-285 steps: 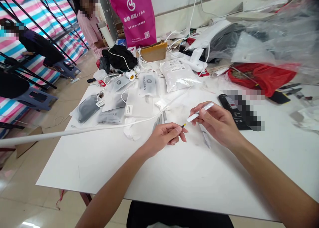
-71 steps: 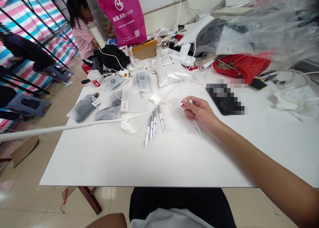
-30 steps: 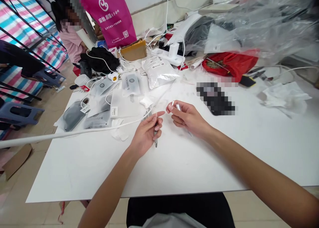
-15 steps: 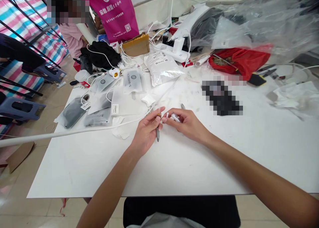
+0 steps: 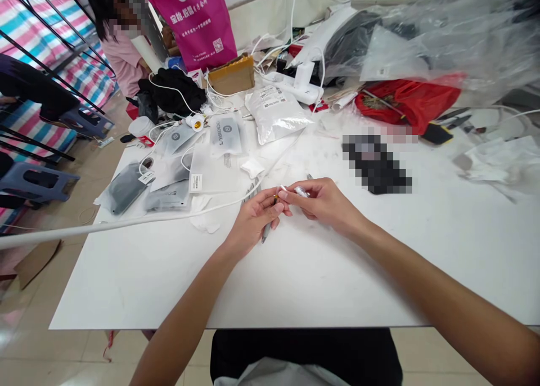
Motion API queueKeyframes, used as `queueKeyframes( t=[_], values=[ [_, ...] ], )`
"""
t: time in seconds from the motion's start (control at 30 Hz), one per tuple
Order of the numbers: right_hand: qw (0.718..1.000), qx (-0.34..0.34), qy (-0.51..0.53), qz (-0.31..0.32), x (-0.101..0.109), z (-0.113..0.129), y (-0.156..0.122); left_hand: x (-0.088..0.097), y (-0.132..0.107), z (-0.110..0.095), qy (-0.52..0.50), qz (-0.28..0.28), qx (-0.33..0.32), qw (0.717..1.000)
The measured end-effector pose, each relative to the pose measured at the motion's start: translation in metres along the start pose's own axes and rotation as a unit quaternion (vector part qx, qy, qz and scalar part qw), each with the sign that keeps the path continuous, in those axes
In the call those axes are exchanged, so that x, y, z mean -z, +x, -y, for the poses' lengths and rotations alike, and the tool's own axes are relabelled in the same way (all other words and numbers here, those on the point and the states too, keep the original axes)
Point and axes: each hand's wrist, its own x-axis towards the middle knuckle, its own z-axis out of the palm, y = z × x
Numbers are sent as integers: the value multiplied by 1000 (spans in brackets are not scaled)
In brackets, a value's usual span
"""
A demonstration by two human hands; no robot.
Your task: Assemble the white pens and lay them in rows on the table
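From the head view, your two hands meet over the middle of the table (image 5: 337, 287), fingertips touching or nearly so. Your left hand (image 5: 255, 220) is closed around a grey pen part (image 5: 266, 233), whose tapered end pokes out below the fingers, tilted toward your side. A small dark and yellow piece (image 5: 276, 197) shows at your left fingertips. Your right hand (image 5: 324, 203) pinches a small white piece (image 5: 282, 189) right beside it, and a shiny clear part (image 5: 301, 192) sits in the curl of the same fingers; whether the pieces are joined, you cannot tell from here.

Just behind your left hand lie more grey pens (image 5: 250, 191), partly hidden, and another grey tip (image 5: 310, 176) shows past your right. A white cable (image 5: 169, 219) crosses in front of the grey pouches (image 5: 169, 197) on your left. Farther back you have a plastic parcel (image 5: 276, 116), a cardboard box (image 5: 231, 77) and a magenta bag (image 5: 194, 20). To your right, a dark flat object (image 5: 375, 164), obscured by pixels, lies near a red bag (image 5: 426, 102).
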Motion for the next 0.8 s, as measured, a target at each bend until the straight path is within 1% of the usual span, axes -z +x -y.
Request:
queueKeyframes(
  t=[0.13, 0.2, 0.3, 0.4, 0.43, 0.5, 0.6, 0.67, 0.7, 0.8],
  values=[
    [1000, 14, 1, 16, -2, 2, -1, 0, -1, -2, 54, 28, -21, 998],
    [1000, 22, 6, 11, -4, 6, -2, 0, -2, -3, 72, 40, -26, 996],
    [999, 41, 11, -9, -8, 11, -4, -3, -5, -6, 86, 63, -11, 994],
    [998, 58, 21, -27, -10, 11, -5, -6, -9, -5, 84, 78, 12, 993],
    [997, 57, 27, -41, -9, 10, -5, -6, -11, -5, 78, 83, 15, 993],
    [993, 50, 50, -91, -5, 8, -3, -5, -12, -3, 54, 97, 14, 994],
    [975, 63, 124, -172, 7, 10, 1, -1, -12, 0, 2, 114, 1, 993],
    [961, 76, 178, -197, 16, 15, 4, 0, -11, 1, -18, 100, -1, 995],
    [955, 76, 202, -202, 20, 18, 5, 0, -10, 1, -25, 83, 2, 996],
    [944, 55, 263, -192, 28, 22, 7, -1, -7, 1, -43, 22, 34, 998]
  ],
)
